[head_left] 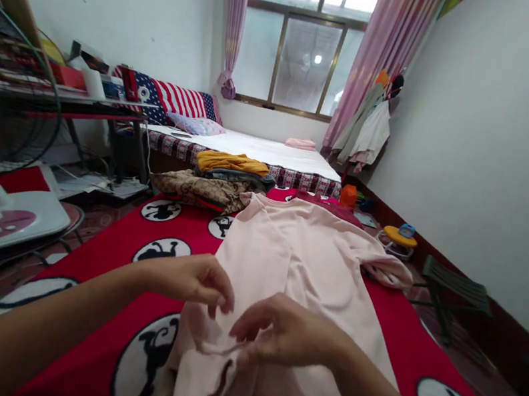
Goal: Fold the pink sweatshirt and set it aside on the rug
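A pale pink long-sleeved top (318, 268) lies spread on a red blanket (105, 266) with black figures in white circles. Its left side is folded inward, and that sleeve's cuff end lies near the bottom edge. My left hand (194, 281) hovers just above the folded sleeve, fingers curled loosely and apart, holding nothing. My right hand (277, 332) has its thumb and fingers around the pink fabric near the cuff. The other sleeve is bunched at the top's right side.
Folded clothes, mustard (232, 164) on top and a brown patterned piece (200, 188) beside, lie beyond the top. A fan (4, 87) and a desk stand left. At the right are a green folding stool (457, 288) and a yellow stool (398, 237). A bed (252, 147) is behind.
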{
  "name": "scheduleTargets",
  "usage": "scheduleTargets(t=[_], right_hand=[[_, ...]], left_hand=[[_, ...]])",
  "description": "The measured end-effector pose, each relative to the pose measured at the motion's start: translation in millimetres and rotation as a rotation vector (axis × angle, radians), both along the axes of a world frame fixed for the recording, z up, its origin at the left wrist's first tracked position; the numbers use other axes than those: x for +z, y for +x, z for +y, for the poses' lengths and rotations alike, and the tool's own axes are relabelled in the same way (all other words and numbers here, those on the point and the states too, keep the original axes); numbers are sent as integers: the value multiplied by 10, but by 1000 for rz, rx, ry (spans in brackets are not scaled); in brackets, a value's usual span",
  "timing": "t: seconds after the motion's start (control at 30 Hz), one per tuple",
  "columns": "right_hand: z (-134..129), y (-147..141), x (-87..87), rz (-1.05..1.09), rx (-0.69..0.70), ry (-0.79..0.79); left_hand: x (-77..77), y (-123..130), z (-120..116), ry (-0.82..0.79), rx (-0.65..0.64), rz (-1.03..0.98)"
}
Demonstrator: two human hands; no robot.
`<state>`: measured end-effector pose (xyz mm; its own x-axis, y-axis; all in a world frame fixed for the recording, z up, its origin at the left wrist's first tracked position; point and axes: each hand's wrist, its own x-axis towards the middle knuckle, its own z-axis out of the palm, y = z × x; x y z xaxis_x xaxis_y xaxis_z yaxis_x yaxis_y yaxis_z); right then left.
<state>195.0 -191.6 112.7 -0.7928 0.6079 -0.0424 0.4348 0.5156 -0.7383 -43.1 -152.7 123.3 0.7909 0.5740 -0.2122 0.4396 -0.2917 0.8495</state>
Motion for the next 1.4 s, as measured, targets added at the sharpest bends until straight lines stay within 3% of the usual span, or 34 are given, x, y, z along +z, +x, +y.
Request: scheduleTargets(t=[0.1,0.17,0.23,0.4,0.53,0.67,0.8,0.93,1.0,1.07,1.13,1.27,1.4], right_hand=[[368,-154,-145,141,-232,188],[516,-284,-326,131,-215,372],[547,-378,-475,57,-104,435],[427,-392,-550,11,-54,419],[467,-356,-551,29,-43,404],[521,-351,-581,39,-33,400],[526,-356,-603,56,-32,401],[528,-360,-632,60,-50,384],[520,-356,-632,66,-62,375],[504,-352,-618,74,-76,368],[485,-350,-597,83,-92,363],[467,-351,-580,100,-104,353],[488,-351,-619,136,-101,350]], left_hand=[[-58,115,600,336,377,-88],[-130,213,1035,475,658,-94],[-185,313,1449,504,848,-62],[-202,563,2289,499,1075,11],[-224,754,2714,506,1182,35],[-268,879,2900,634,1141,-72],[-322,826,2935,860,1040,-233],[-427,676,2848,1104,956,41],[-458,658,2756,1157,930,191],[-480,684,2644,1196,863,211],[-533,718,2529,1178,712,207],[-774,706,2356,971,420,369],[-940,690,2283,887,411,519]])
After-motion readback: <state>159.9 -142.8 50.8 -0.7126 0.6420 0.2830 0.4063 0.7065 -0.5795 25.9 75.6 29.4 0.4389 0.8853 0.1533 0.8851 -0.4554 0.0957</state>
